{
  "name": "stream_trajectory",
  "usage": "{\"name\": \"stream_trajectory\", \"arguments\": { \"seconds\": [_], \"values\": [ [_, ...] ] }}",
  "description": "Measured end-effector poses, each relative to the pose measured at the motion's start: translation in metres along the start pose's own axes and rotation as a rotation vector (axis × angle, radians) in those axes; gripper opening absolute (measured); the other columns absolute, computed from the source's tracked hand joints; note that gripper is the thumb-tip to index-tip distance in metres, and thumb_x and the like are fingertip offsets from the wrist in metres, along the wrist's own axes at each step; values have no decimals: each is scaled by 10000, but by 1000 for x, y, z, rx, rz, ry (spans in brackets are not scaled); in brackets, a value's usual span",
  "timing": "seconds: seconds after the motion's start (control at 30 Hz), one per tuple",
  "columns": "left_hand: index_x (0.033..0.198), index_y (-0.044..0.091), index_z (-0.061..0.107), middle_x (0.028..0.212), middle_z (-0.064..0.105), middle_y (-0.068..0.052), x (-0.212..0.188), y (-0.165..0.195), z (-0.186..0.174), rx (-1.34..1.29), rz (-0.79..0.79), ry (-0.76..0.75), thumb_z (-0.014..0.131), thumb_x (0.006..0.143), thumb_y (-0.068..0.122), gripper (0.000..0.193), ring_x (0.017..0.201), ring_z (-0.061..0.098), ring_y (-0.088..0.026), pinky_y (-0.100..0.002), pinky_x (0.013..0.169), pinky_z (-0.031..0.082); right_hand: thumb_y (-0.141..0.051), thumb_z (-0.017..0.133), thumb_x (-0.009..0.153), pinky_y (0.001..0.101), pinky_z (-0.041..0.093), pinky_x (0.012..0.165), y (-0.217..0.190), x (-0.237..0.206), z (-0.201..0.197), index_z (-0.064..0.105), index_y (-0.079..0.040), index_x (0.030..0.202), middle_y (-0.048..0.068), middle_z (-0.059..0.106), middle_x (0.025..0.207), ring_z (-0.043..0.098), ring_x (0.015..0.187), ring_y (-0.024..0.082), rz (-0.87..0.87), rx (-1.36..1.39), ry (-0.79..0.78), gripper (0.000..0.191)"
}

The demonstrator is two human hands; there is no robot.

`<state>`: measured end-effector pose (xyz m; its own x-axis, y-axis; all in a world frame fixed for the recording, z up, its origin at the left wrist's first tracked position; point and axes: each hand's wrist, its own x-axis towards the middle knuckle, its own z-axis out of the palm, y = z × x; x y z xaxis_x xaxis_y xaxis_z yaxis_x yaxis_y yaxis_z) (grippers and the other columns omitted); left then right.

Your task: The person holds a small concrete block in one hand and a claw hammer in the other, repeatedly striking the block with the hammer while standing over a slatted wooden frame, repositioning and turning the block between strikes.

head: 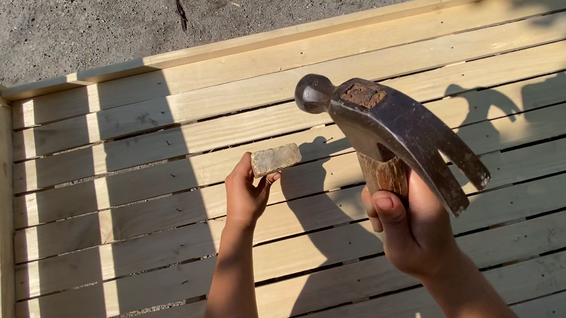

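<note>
From the head camera I look down on a slatted wooden platform [155, 200] of pale boards with narrow gaps between them, a raised rail along its far edge and another along the left side; grey gravel ground [91, 23] lies beyond it. My left hand [245, 193] is closed around a small greyish block [275, 158], pinching it between thumb and fingertips so that it juts out to the right above the boards; it may be a bit of stone or weathered wood, I cannot tell which from here. My right hand [412, 225] is wrapped tight around the wooden handle just below the head of a claw hammer [391, 131]. The dark, rusted head is raised close to the camera, its round striking face pointing toward the far rail and its claw curving down to the right. The block sits just left of the hammer head, apart from it. Both arms throw long shadows across the sunlit slats.
</note>
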<state>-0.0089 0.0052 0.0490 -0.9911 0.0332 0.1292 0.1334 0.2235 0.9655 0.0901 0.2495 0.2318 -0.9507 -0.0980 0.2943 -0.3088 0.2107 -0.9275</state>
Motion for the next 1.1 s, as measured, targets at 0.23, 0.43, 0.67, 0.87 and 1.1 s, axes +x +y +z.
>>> {"name": "stream_trajectory", "arguments": {
  "seconds": [0.23, 0.43, 0.67, 0.87, 1.1],
  "values": [
    [987, 58, 628, 891, 717, -69, 4, 9, -6, 57, -26, -25, 767, 781, -44, 268, 803, 670, -153, -274, 763, 552, -154, 613, 962, 346, 501, 546, -38, -1, 59, 608, -11, 1155, 97, 633, 631, 607, 526, 249, 377, -236, -59, 240],
    [957, 41, 627, 907, 714, -116, 6, 14, -8, 187, -92, -30, 720, 778, -82, 237, 821, 696, -287, -310, 762, 560, -82, 616, 883, 326, 554, 569, -46, -10, 68, 582, -24, 1081, 96, 640, 705, 682, 578, 225, 239, -279, 12, 210],
    [972, 32, 627, 1054, 764, -115, 8, 26, -16, 33, -63, -94, 643, 735, -127, 286, 976, 743, -292, -319, 839, 566, -69, 605, 900, 339, 565, 615, -54, -4, 80, 610, -22, 1161, 95, 680, 725, 704, 620, 239, 392, -295, 11, 265],
    [954, 24, 607, 1031, 764, -130, 9, 23, -16, 83, -100, -79, 683, 778, -101, 229, 944, 740, -290, -318, 825, 568, -119, 607, 961, 336, 538, 639, -25, -20, 87, 584, 5, 1177, 94, 700, 794, 690, 675, 245, 232, -366, 56, 250],
    [956, 13, 580, 1065, 760, -129, 8, 18, -13, 81, -16, -50, 676, 773, -110, 241, 1006, 739, -299, -325, 837, 577, -143, 531, 1001, 275, 456, 505, 13, 1, 49, 571, 16, 1194, 30, 582, 622, 535, 514, 103, 411, -257, 288, 253]
  ]
}}
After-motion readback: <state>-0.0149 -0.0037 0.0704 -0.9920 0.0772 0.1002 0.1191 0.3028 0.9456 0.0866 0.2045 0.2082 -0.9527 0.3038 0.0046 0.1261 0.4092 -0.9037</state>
